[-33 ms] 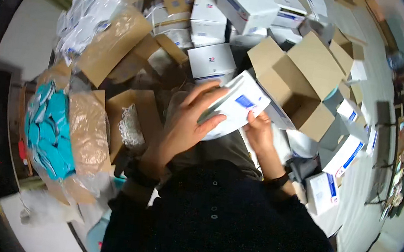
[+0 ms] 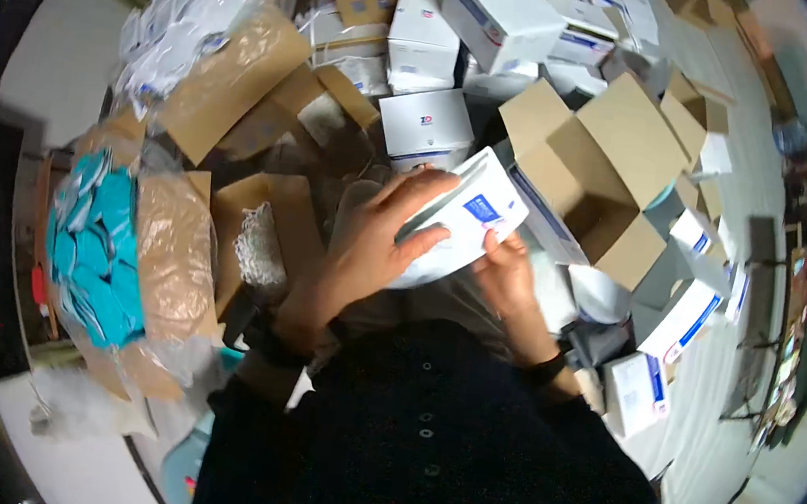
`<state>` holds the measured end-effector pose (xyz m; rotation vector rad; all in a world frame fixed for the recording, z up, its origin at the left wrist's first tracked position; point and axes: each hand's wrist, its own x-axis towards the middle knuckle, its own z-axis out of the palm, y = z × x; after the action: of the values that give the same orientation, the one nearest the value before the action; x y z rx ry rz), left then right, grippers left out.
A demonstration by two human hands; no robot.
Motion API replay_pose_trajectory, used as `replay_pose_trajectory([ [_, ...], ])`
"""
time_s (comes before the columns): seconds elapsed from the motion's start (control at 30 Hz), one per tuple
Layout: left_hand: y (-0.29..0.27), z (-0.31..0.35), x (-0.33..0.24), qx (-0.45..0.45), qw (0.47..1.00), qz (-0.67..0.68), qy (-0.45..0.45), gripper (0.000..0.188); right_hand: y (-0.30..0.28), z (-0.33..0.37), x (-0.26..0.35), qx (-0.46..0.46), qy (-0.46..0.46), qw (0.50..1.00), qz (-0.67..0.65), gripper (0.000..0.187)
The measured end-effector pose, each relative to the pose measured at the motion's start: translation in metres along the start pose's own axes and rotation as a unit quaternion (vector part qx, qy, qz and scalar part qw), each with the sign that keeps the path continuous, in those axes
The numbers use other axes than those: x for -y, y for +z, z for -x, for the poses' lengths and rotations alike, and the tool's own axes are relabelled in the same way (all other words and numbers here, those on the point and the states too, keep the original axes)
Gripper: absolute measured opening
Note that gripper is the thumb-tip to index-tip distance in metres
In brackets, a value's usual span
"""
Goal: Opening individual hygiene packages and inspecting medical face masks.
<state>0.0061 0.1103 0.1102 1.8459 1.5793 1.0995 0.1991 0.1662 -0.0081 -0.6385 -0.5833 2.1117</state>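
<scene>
A white flat packet (image 2: 477,211) with a blue printed patch is between my two hands, tilted, above my lap. My left hand (image 2: 375,234) grips its left side, thumb on the front and fingers over the upper edge. At the packet's lower right edge, my right hand (image 2: 510,273) pinches with thumb and fingers. Just beyond the packet stands a closed white box (image 2: 426,124). To its right is an open brown carton (image 2: 630,129) with flaps spread, close to my right hand. I cannot tell whether the packet is one piece or several together.
On the left, a plastic-lined carton holds teal packets (image 2: 96,255). Beside it, a smaller carton contains a white stringy bundle (image 2: 261,250). Several white boxes (image 2: 503,17) are piled at the back; another white box (image 2: 636,393) lies at right. White packets (image 2: 190,24) in clear plastic sit far left.
The packet and my right hand have shifted slightly left. Both hands keep hold of the packet, and the whole view has moved a little.
</scene>
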Motion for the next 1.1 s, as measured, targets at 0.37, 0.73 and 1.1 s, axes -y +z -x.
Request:
replay_pose_trajectory([
  [0.37,0.021,0.111,0.071,0.018,0.991,-0.010,-0.130,0.036,0.004,0.025,-0.044,-0.036,-0.068,0.882,0.465,0.039],
  [0.73,0.039,0.127,0.073,-0.003,0.981,0.052,-0.187,0.031,0.012,0.026,-0.043,0.051,-0.157,0.815,0.556,0.022],
  [1.1,0.043,0.108,0.077,-0.031,0.996,0.043,-0.069,0.020,0.017,0.005,-0.035,0.103,0.027,0.916,0.387,0.007],
])
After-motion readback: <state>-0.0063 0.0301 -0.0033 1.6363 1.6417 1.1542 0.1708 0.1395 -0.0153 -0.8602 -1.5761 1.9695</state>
